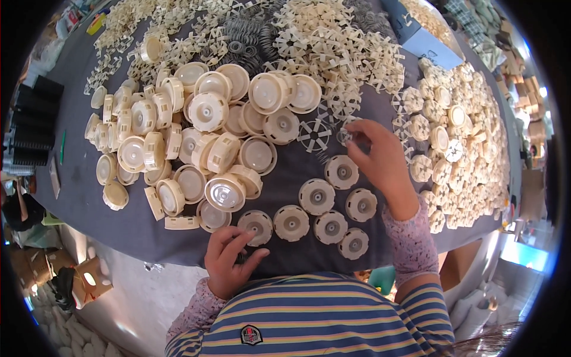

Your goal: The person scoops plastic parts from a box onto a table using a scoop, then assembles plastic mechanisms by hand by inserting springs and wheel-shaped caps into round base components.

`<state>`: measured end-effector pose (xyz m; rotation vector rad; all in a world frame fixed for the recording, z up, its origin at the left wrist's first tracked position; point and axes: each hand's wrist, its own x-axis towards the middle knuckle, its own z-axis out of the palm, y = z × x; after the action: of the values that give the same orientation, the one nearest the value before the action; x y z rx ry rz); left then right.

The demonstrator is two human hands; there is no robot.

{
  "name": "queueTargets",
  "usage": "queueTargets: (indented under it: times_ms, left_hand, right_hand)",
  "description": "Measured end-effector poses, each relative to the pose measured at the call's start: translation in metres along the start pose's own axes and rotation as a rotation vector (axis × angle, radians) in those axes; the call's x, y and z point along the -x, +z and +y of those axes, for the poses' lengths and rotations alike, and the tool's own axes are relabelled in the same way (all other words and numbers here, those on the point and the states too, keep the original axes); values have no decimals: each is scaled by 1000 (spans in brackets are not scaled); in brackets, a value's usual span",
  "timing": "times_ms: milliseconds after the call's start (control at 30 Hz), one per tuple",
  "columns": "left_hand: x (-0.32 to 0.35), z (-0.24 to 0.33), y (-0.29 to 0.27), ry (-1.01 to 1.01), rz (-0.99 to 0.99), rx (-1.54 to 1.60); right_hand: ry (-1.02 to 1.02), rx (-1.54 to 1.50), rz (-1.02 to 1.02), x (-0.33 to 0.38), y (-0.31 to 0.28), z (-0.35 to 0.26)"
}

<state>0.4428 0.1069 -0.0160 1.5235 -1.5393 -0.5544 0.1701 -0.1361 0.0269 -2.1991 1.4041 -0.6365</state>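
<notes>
**Head view: small part pinched above laid-out discs**

Head view shows the right hand (pixel 380 157) pinching a small star-shaped plastic piece (pixel 346 135) over the grey worktop (pixel 89 202), just beyond a cluster of round cream discs (pixel 317 196). The left hand (pixel 229 259), fingers loosely curled, rests at the near edge beside a disc (pixel 256 226). A slip could drop the piece among the discs; the heaped caps (pixel 208 111) nearby could slide in.

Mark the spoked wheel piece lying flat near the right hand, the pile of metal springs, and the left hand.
spoked wheel piece (pixel 313 134), head view, on its hub.
metal springs (pixel 242 31), head view, middle of the grey coil pile.
left hand (pixel 229 262), head view, back of the hand.
</notes>
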Motion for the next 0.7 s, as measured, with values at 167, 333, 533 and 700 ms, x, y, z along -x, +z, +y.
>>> queueTargets:
  times_ms: [167,333,533,700]
  left_hand:
    - [-13,7,5,47,42,58]
    - [-51,35,11,-30,-68,254]
    - [-66,44,21,-166,-110,479]
    - [-47,28,10,-185,67,332]
  right_hand:
    - [82,-385,18,22,-4,4]
    - [154,-876,-85,50,-5,-14]
    - [-37,-938,-278,59,-2,-45]
    - [-390,-411,-447,76,26,-66]
